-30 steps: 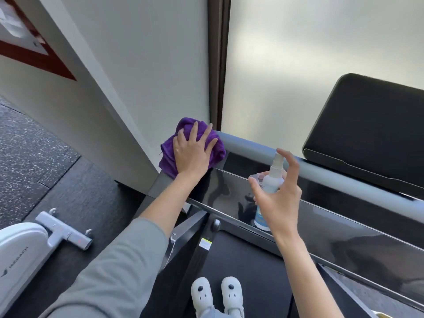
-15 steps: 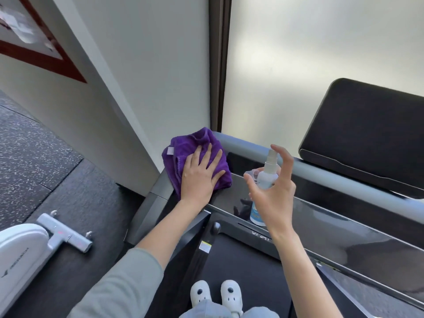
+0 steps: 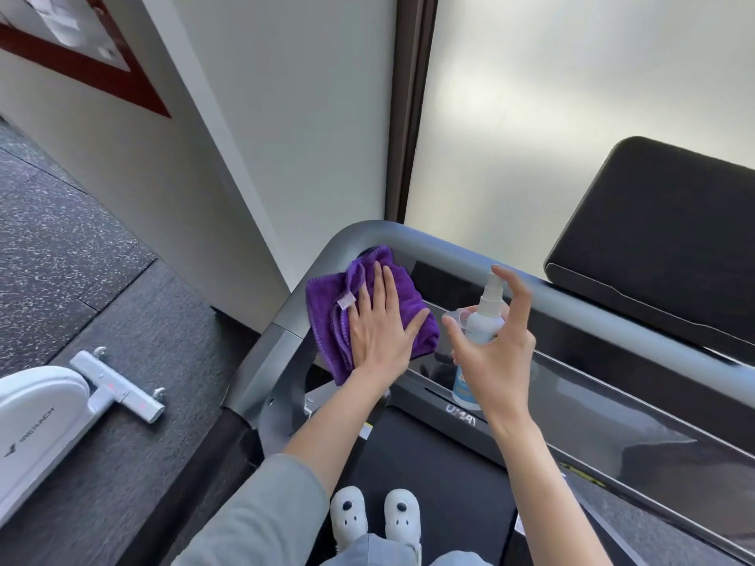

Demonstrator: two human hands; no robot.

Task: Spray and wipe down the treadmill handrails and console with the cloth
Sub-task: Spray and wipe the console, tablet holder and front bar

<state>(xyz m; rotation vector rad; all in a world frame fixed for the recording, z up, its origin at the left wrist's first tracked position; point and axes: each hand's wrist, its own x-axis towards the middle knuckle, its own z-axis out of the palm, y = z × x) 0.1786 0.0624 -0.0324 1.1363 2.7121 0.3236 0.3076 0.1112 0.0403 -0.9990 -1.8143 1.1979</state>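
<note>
Pressing flat with straight fingers, the left hand (image 3: 378, 332) holds the purple microfibre cloth (image 3: 327, 308) against the left end of the glossy black console (image 3: 592, 386), just inside the rounded corner of the grey handrail (image 3: 429, 243). Half a second ago the cloth sat bunched higher up, covering that bend of the rail; now the bend is bare and the cloth has slid down and toward the person, spread wider, with its small white tag showing by the index finger. The right hand (image 3: 496, 353) grips a small white spray bottle (image 3: 482, 320) upright above the console, fingers curled round the body and the index finger arched over the nozzle, much as it did before, though it now stands closer to the cloth, the thumb just beside the cloth's right edge. The view has tilted downward: more of the treadmill belt (image 3: 441, 475), the white slippers (image 3: 374, 520) and the white exercise machine (image 3: 45, 418) on the dark floor are visible than earlier.
</note>
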